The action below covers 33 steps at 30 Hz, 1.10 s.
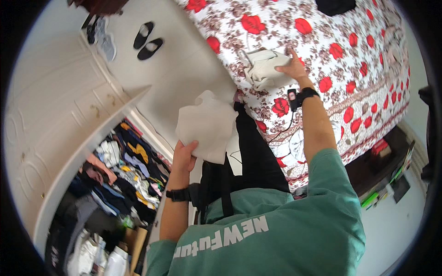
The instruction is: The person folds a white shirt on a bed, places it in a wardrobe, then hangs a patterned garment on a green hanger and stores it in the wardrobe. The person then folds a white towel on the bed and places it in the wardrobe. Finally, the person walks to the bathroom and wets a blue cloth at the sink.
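Observation:
My left hand holds a folded cream cloth item by its near left corner, thumb on top. The item hangs over the floor in front of my legs, a narrower flap at its far end. On the bed, a crumpled cream cloth bundle lies near the left edge. My right hand is at the bundle's right side, thumb over the fabric and index finger spread away. Whether the other fingers grip it is hidden.
The bed's floral cover bears a black item. An open wardrobe full of clothes stands at left. Black shoes and grey sneakers sit on the floor. A cable runs from a device at my right wrist.

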Motion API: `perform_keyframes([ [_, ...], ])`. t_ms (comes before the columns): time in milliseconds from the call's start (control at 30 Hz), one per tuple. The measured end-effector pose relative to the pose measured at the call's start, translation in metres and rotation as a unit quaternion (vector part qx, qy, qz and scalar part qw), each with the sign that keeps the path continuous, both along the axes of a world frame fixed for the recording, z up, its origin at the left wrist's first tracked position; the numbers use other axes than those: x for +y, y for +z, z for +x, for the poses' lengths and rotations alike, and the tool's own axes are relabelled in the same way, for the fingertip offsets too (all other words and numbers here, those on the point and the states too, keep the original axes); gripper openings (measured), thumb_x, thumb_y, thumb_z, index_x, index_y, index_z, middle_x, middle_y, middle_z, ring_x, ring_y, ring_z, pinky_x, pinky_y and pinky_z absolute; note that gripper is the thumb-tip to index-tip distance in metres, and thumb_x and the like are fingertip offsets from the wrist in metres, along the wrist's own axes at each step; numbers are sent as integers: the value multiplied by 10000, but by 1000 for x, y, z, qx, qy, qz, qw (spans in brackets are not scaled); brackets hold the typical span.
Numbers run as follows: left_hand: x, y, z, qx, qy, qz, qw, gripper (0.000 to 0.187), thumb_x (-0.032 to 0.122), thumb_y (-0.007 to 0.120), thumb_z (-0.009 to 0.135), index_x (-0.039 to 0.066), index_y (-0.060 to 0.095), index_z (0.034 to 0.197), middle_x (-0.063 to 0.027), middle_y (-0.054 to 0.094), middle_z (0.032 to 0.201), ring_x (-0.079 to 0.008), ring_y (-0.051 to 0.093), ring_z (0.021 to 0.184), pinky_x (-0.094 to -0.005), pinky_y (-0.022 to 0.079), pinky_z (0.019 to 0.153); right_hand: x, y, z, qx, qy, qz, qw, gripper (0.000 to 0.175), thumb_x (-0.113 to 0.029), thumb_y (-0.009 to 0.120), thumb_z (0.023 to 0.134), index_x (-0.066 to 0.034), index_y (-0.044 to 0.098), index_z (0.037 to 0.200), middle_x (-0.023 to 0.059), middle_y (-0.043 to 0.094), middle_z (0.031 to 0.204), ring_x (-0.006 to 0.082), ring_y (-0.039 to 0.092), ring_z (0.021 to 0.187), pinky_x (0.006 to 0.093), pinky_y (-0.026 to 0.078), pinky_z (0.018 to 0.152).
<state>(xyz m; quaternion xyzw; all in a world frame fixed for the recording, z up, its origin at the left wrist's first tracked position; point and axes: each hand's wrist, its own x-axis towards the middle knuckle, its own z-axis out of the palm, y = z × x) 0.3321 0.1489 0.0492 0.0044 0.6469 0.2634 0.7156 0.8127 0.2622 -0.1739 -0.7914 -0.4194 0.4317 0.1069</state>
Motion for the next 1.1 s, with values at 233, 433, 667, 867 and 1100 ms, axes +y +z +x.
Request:
perform_keyframes([
  [233,-23,-2,-12,-25,63,-7,998,512,-37,528,934,24,424,1431,-154,548,1377,-330,561,1251,-489,499,1030,20,80,-60,64,30,-13,997,736,-454,827,766,98,628,1211,210,730,1035,253,705,945,355,536,838],
  [433,-35,4,-13,-110,197,52,973,450,-10,541,932,20,477,1377,-183,581,1321,-356,602,1190,-528,531,985,-56,212,-264,64,368,305,876,338,-131,757,766,-5,646,1059,216,684,1089,345,676,789,395,559,684],
  [667,-81,17,-73,-240,290,188,907,467,367,454,1045,125,473,1443,-62,559,1406,-246,534,1289,-433,431,1094,-104,266,-403,85,569,307,758,265,-31,695,658,-47,588,899,178,596,1335,367,643,955,415,552,794],
  [867,-114,26,-164,-219,332,201,895,643,405,785,841,86,536,1341,-52,611,1233,-211,563,1191,-433,506,955,-121,286,-523,100,594,319,732,306,-53,706,741,-48,621,1035,205,638,1262,410,640,1028,478,551,818],
  [1100,-203,65,-378,157,418,174,878,364,199,730,889,1,654,1185,-91,682,1126,-214,664,959,-369,538,846,-157,347,-715,287,698,266,600,325,-50,687,809,-61,638,1130,138,637,1221,352,630,1012,425,552,844],
])
